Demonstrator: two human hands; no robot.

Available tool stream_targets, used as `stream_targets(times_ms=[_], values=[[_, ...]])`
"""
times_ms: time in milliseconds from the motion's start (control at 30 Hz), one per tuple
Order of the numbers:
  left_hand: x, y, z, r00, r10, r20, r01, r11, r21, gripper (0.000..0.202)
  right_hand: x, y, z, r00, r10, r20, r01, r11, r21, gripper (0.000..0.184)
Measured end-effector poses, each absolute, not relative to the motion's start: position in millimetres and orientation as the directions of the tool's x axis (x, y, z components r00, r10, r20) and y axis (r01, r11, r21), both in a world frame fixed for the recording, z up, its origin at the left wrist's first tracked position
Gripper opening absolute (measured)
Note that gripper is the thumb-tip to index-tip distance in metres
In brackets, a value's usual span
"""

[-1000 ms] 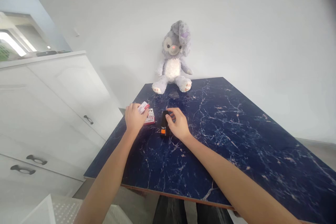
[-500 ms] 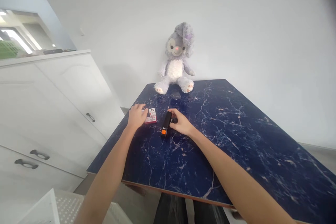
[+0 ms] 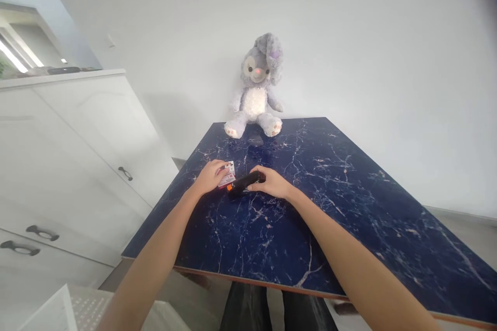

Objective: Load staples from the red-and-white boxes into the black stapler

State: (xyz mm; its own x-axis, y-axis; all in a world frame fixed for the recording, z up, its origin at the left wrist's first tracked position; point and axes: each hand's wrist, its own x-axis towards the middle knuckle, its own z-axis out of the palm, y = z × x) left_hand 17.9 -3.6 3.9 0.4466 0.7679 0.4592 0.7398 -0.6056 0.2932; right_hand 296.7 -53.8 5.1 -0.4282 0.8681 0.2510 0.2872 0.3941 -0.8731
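My left hand (image 3: 210, 177) is closed around a small red-and-white box (image 3: 226, 180), with its fingers over the top and partly hiding the print. Close beside it, a black stapler (image 3: 244, 183) with an orange end lies slanted, its orange end pointing left towards the box. My right hand (image 3: 273, 182) grips the stapler's far right end between thumb and fingers. Both hands are low over the dark blue marbled table (image 3: 310, 217). Whether the stapler touches the box I cannot tell.
A grey plush rabbit (image 3: 256, 98) sits at the table's back edge against the white wall (image 3: 368, 62). White cabinets (image 3: 77, 155) with dark handles stand to the left. A white perforated basket (image 3: 83, 310) is below at the lower left.
My right hand has turned the stapler from nearly lengthwise to slanting sideways, its orange end swinging left towards the box. My left hand has moved right and the box is turned.
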Motion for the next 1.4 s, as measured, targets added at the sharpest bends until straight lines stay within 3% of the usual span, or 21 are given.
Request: stream_targets(times_ms=[200,333,400,633,767,867,1033,1200,1267,1333,1400], values=[[30,-14,15,0.385,0.739,0.552,0.772,-0.586,0.247,0.033,344,-70,8,-0.346,0.905,0.248,0.418,0.385,-0.823,0.030],[34,-14,12,0.413,0.769,0.488,0.781,-0.575,0.245,0.033,361,-79,2,-0.338,0.909,0.245,0.462,0.387,-0.798,0.060],[33,-13,10,0.402,0.793,0.458,0.782,-0.558,0.279,0.035,360,-80,-1,-0.323,0.912,0.253,0.516,0.394,-0.761,0.066],[49,-29,17,0.546,0.753,0.366,0.676,-0.655,0.339,0.038,357,-76,-1,-0.325,0.897,0.299,0.539,0.435,-0.721,0.050],[60,-38,21,0.589,0.724,0.359,0.669,-0.686,0.288,0.039,358,-78,-3,-0.305,0.904,0.301,0.564,0.426,-0.707,0.050],[56,-40,23,0.616,0.735,0.285,0.697,-0.677,0.238,0.052,357,-79,-3,-0.308,0.902,0.304,0.559,0.430,-0.709,0.051],[46,-39,23,0.670,0.722,0.171,0.705,-0.691,0.158,0.092,357,-80,-1,-0.318,0.895,0.313,0.551,0.444,-0.707,0.052],[50,-39,23,0.626,0.747,0.222,0.714,-0.664,0.223,0.064,356,-80,-2,-0.317,0.902,0.293,0.556,0.427,-0.713,0.051],[45,-40,28,0.599,0.767,0.231,0.727,-0.641,0.245,0.069,356,-80,-2,-0.321,0.904,0.283,0.567,0.423,-0.707,0.050],[35,-41,36,0.561,0.814,0.154,0.769,-0.581,0.268,0.083,357,-81,0,-0.334,0.906,0.260,0.578,0.415,-0.702,0.051],[22,-41,46,0.500,0.866,-0.014,0.831,-0.475,0.288,0.090,357,-82,2,-0.347,0.909,0.232,0.590,0.404,-0.700,0.053]])
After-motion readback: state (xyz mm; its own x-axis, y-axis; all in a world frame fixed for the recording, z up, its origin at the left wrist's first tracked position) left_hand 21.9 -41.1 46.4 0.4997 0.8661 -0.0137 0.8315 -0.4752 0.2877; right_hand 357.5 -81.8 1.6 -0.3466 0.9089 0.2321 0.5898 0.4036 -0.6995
